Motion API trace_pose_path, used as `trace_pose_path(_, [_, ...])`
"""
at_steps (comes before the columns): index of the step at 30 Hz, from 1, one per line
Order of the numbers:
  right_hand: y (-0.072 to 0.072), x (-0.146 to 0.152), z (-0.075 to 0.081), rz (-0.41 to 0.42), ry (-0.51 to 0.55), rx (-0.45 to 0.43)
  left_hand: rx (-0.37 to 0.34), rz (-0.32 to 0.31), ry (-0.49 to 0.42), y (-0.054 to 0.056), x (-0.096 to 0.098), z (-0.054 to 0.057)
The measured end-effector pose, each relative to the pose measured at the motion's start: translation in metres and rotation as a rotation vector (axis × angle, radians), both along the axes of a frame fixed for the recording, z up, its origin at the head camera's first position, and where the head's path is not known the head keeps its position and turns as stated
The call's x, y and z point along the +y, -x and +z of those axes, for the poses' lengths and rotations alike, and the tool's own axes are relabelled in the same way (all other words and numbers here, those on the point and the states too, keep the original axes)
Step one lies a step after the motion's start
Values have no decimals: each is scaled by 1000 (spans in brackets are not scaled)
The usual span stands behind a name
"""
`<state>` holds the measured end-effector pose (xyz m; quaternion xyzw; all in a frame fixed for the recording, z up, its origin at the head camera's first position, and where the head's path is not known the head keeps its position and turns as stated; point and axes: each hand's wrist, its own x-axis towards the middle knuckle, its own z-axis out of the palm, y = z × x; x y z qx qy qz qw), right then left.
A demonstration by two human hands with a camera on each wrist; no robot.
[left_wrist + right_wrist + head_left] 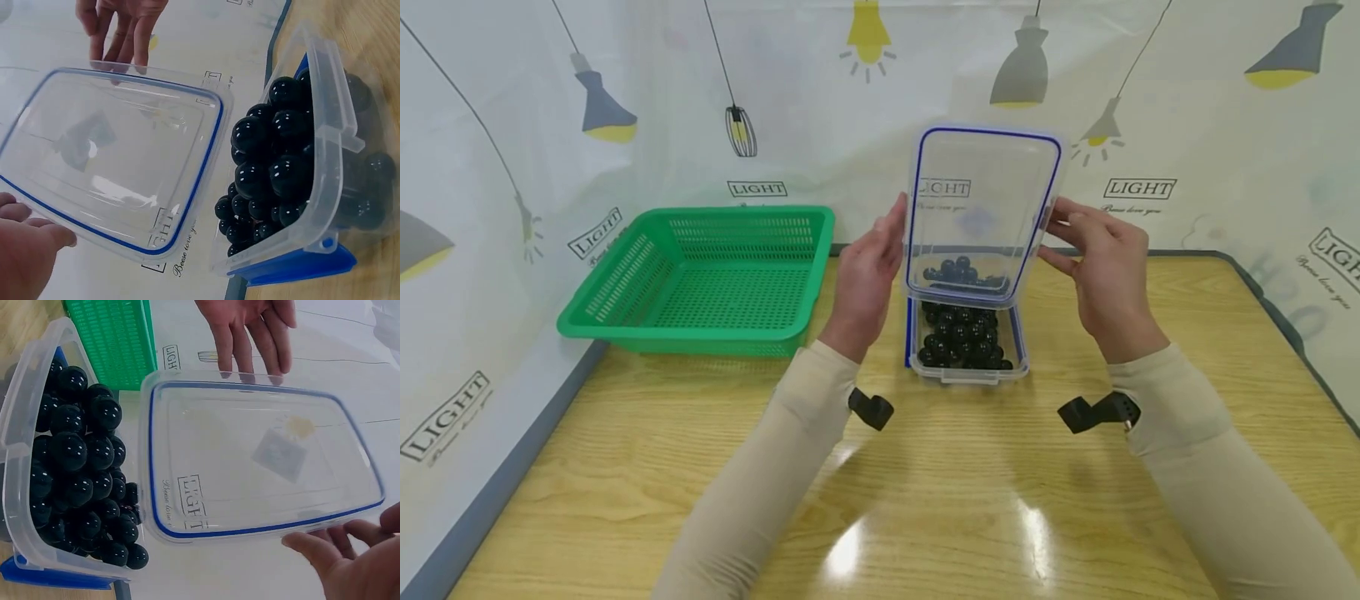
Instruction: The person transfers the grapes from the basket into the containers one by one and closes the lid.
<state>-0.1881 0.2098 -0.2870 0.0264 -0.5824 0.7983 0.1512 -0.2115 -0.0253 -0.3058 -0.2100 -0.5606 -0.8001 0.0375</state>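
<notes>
Left hand (865, 282) had pretty straight fingers, right hand (1108, 279) too — both touched the clear lid (988, 171). Black balls (961, 332) sat below.

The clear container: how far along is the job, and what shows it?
Done: dark balls lie in the clear container. In hand: the left hand and right hand hold the lid raised off it. Left, if closing: probably lowering the lid and fastening the blue flap, which is undone; if emptying: the balls must come out, perhaps into the green basket.
</notes>
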Motion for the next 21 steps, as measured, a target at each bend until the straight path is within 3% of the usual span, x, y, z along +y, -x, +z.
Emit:
trace_pose_path(4, [0,-2,-2,33,147,127,59,15,-118,-1,1,-1])
trace_pose_path(9, [2,-5,-4,31,249,163,131,41,-211,-3,4,-3])
trace_pose_path(16, [4,-7,-8,-46,270,134,100,85,-182,-4,4,-7])
trace_pose_path(21, [4,-7,-13,14,334,141,75,159,-207,-3,3,-14])
